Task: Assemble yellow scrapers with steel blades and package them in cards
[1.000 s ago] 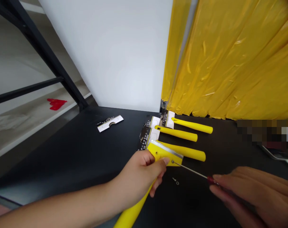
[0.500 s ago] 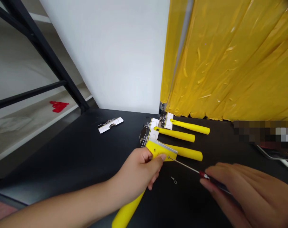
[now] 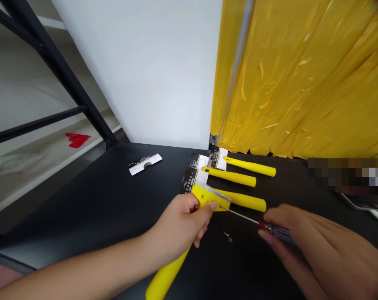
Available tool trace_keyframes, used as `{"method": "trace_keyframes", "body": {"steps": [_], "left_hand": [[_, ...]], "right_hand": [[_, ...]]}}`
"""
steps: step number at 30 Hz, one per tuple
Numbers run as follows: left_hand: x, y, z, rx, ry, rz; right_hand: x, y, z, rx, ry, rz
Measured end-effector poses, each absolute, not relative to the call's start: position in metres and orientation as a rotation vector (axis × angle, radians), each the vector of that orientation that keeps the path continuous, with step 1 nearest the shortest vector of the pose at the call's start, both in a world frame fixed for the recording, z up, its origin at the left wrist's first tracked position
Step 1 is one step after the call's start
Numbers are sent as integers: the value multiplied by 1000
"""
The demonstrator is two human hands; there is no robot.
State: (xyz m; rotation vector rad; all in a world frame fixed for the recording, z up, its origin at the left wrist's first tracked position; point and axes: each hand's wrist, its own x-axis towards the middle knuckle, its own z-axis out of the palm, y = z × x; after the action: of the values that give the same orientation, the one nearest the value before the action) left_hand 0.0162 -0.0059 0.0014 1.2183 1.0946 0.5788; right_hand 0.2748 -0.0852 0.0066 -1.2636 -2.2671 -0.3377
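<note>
Yellow plastic scraper [image 3: 204, 200] sits clamped in the left hand [image 3: 182, 227] above the black table [image 3: 98, 204], right hand [image 3: 314, 246] gripping a red-handled screwdriver [image 3: 254, 221] at its head screw, one small screw [image 3: 228, 237] already lying loose.
</note>
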Motion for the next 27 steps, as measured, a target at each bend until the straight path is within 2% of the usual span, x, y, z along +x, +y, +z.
{"method": "trace_keyframes", "body": {"steps": [27], "left_hand": [[13,-1,-1,1303,1105,577]], "right_hand": [[274,-80,1,-1349,-2298,-273]]}}
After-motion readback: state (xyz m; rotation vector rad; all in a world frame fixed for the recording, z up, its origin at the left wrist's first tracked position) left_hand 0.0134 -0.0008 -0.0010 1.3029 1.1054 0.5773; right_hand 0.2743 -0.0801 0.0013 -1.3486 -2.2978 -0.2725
